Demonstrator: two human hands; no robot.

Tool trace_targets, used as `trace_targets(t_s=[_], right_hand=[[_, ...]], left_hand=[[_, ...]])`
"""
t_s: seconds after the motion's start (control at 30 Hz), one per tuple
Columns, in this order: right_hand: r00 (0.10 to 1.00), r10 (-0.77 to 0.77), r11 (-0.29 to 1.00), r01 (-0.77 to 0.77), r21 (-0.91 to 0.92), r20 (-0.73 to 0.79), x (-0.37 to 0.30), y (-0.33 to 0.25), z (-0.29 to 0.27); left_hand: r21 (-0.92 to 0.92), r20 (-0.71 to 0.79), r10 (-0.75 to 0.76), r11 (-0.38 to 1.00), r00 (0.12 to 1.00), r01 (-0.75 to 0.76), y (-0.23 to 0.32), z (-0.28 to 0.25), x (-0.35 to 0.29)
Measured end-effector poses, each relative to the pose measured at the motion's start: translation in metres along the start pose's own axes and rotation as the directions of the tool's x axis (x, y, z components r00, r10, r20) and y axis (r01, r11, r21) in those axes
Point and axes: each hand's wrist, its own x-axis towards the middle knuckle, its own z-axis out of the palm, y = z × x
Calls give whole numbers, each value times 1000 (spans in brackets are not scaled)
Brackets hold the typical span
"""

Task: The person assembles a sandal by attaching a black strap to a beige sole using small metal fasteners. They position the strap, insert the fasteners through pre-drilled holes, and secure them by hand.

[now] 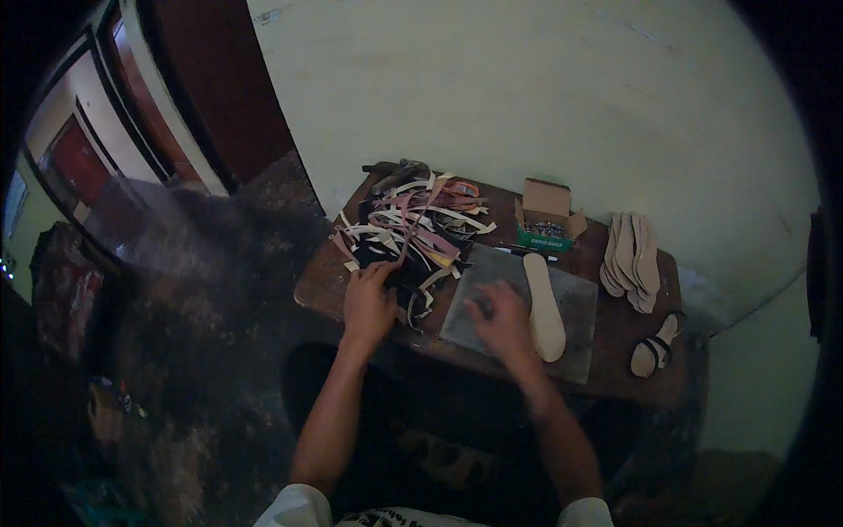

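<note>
On the left of the low wooden table, my left hand [371, 301] reaches into a heap of sandal straps [413, 224] in cream, mauve and black. Its fingers are closed at the lower end of a mauve strap [407, 246]; the fingertips are partly hidden. Over a grey slab [465, 299] hovers my right hand [505, 323], its thumb and fingers apart with nothing seen between them. Just to its right, a pale sandal sole [545, 307] lies lengthwise on the slab.
Behind the slab stands an open green box [544, 235] of small shiny pieces, with a pen [529, 255] before it. Stacked soles [630, 259] and a black-strapped sandal [656, 347] lie on the table [606, 369] at right. A pale wall [544, 97] rises behind.
</note>
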Motion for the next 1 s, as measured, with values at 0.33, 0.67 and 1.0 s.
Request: trace_targets(t_s=[0.33,0.67,1.0], right_hand=[[981,-185,978,190,-81,63,21,-2,50],[996,51,953,-26,-302,77,11,-9,-59],[943,-187,949,102,-299,-274,-31,82,-108]], left_hand=[[45,-186,126,992,974,-120,14,15,-15],[-262,-58,310,913,949,-314,52,-4,-19],[-337,37,459,842,888,-421,124,82,-22]])
